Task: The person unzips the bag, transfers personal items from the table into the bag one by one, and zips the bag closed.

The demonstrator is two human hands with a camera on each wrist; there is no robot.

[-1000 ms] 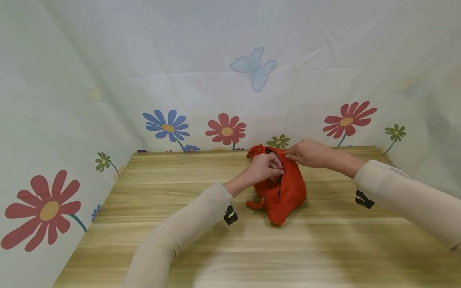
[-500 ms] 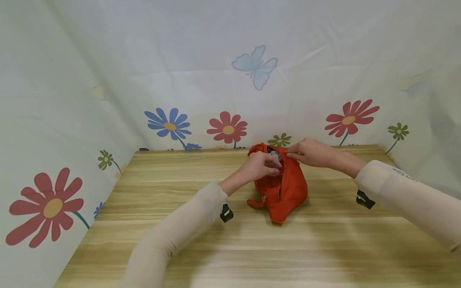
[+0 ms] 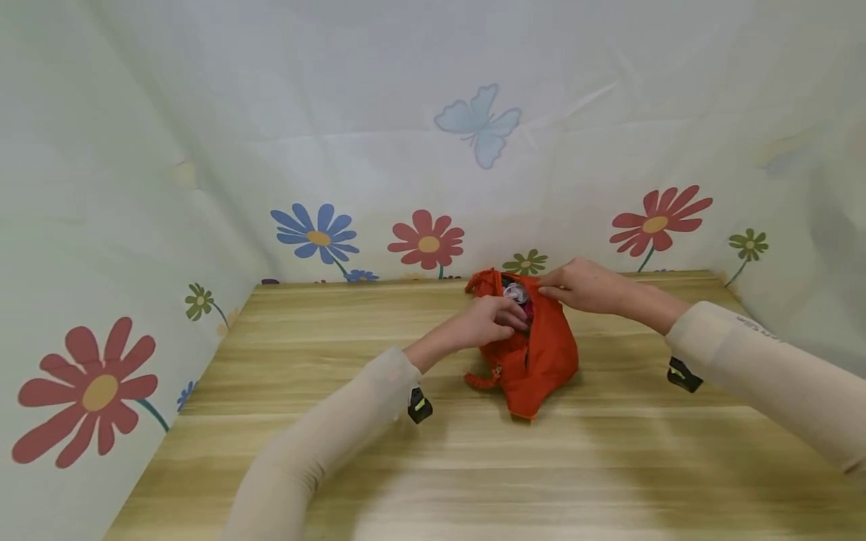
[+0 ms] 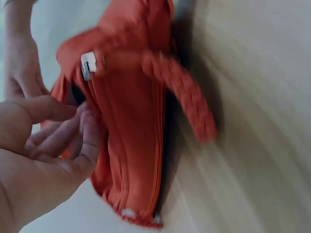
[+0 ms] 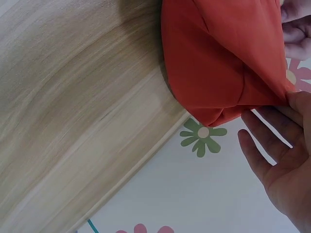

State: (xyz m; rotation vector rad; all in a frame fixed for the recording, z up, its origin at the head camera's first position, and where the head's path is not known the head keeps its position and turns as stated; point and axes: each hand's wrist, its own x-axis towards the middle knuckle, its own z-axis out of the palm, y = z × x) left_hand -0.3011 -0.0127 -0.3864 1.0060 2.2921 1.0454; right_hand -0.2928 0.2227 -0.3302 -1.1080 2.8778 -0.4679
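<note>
An orange-red zippered pouch (image 3: pixel 551 353) stands unzipped near the back of the table. My right hand (image 3: pixel 588 287) pinches the far right edge of its mouth between thumb and forefinger; in the right wrist view the other fingers (image 5: pixel 265 141) are spread loosely behind the fabric. At the mouth's left side is my left hand (image 3: pixel 483 323), its bent fingertips just inside the opening and nothing visible gripped. A crumpled white thing (image 3: pixel 516 291) shows in the pouch, with a dark pink patch beside it. The left wrist view shows a metal zipper pull (image 4: pixel 88 65) and a braided strap (image 4: pixel 182 90).
The wood-grain table (image 3: pixel 379 466) extends toward me and to both sides. Behind it hangs a pale curtain (image 3: pixel 365 98) printed with flowers and a butterfly, which also runs along the left and right sides. Black devices (image 3: pixel 683 374) hang below both wrists.
My left hand has drawn back a little to the left and lower from deeper in the mouth, uncovering the white thing inside. The right hand keeps its hold on the edge.
</note>
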